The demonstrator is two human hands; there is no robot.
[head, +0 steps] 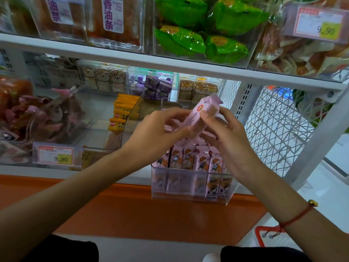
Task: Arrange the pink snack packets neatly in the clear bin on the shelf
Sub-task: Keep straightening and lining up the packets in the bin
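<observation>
Both hands, left (160, 127) and right (224, 133), have their grip closed round one pink packet (200, 114) held above the clear bin (188, 188) (front row upright). Placement step: next, lower it upright beside the row.

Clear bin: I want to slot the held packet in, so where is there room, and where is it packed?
The clear bin shows a front row of upright pink packets packed wall to wall. Behind them, both hands hide the middle; the only gap showing is near the back wall, under the held packet.
</observation>
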